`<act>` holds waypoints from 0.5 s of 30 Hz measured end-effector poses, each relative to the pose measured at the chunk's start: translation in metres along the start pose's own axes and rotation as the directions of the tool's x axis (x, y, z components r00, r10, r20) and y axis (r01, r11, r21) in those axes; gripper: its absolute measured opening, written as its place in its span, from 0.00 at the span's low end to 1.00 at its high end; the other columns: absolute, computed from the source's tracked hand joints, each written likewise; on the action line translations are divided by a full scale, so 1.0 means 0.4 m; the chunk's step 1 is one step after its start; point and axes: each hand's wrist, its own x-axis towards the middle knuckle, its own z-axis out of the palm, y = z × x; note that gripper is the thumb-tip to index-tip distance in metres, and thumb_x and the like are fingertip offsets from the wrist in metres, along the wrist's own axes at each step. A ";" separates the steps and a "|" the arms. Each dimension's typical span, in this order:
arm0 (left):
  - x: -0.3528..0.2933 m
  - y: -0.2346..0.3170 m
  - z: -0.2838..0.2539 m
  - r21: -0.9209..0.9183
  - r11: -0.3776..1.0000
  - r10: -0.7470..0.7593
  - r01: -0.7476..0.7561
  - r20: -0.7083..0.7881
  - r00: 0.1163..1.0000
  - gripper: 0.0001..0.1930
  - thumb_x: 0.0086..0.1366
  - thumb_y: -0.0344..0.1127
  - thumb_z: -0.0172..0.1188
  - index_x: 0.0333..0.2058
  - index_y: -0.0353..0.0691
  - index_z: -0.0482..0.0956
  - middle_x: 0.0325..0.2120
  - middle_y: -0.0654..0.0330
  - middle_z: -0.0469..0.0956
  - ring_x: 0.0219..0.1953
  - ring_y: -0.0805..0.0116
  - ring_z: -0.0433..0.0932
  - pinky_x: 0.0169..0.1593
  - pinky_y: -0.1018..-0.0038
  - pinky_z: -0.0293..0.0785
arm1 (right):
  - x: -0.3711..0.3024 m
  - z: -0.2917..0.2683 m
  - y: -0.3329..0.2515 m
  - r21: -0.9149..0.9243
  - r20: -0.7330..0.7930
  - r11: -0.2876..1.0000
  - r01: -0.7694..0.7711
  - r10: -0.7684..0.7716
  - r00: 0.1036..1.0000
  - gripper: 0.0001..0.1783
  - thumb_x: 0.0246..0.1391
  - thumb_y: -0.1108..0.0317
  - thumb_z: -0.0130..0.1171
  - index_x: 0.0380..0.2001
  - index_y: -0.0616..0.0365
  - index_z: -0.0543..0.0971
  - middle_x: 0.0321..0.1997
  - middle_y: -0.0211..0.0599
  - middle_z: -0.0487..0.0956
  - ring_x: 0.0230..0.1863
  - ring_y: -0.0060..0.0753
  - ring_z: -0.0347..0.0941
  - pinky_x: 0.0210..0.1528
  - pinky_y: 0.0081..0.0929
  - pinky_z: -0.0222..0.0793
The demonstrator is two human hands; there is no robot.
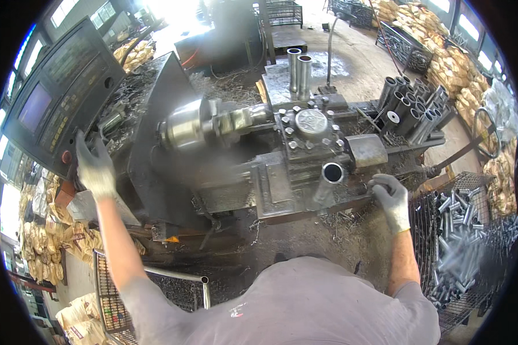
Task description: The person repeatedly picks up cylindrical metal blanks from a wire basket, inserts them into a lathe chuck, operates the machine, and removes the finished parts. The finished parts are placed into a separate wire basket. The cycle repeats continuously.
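My left hand, in a pale grey work glove, reaches up to the lower edge of the control panel, beside a red button. Its fingers are stretched and apart. At the right end of the lathe's carriage, my gloved right hand has its fingers loosely bent and apart, with nothing visible between them. Between my hands, a shiny metal chuck faces a square tool post ringed with bolts. A short steel tube stands on the carriage in front of the post.
Two steel tubes stand behind the tool post. Many dark tubes are bunched at the lathe's right end. A wire basket of short tube pieces sits right of me. A metal guard plate rises beside the chuck. Sacks line the right side.
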 end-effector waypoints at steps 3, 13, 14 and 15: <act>-0.349 0.182 -0.139 -0.496 0.864 0.143 -0.089 0.072 0.987 0.11 0.70 0.24 0.65 0.50 0.30 0.84 0.47 0.45 0.86 0.49 0.51 0.87 0.55 0.57 0.83 | -0.014 0.000 0.067 0.069 0.100 0.993 -0.099 0.091 0.991 0.16 0.59 0.80 0.64 0.51 0.68 0.84 0.43 0.38 0.89 0.40 0.21 0.83 0.44 0.21 0.82; -1.481 0.302 -0.532 0.333 0.524 -0.399 0.784 0.909 -0.119 0.16 0.70 0.43 0.66 0.47 0.36 0.88 0.36 0.53 0.89 0.35 0.67 0.87 0.42 0.68 0.82 | 0.072 0.111 0.095 -0.056 0.511 0.968 0.244 -0.182 0.840 0.41 0.51 0.69 0.77 0.67 0.64 0.73 0.59 0.45 0.85 0.48 0.28 0.82 0.52 0.27 0.80; -1.508 0.302 -0.564 0.374 0.413 -0.420 0.831 0.887 -0.190 0.16 0.70 0.42 0.65 0.47 0.35 0.88 0.35 0.54 0.89 0.34 0.68 0.86 0.41 0.69 0.83 | 0.081 0.135 0.065 -0.180 0.562 0.938 0.295 -0.148 0.814 0.42 0.49 0.64 0.79 0.66 0.64 0.74 0.58 0.48 0.85 0.49 0.31 0.83 0.52 0.30 0.80; -1.543 0.300 -0.596 0.391 0.379 -0.457 0.839 0.867 -0.198 0.17 0.70 0.43 0.64 0.48 0.36 0.88 0.36 0.52 0.89 0.34 0.65 0.87 0.42 0.67 0.83 | 0.087 0.158 0.038 -0.296 0.607 0.889 0.349 -0.107 0.787 0.44 0.47 0.58 0.80 0.66 0.63 0.75 0.57 0.51 0.86 0.50 0.35 0.84 0.53 0.33 0.80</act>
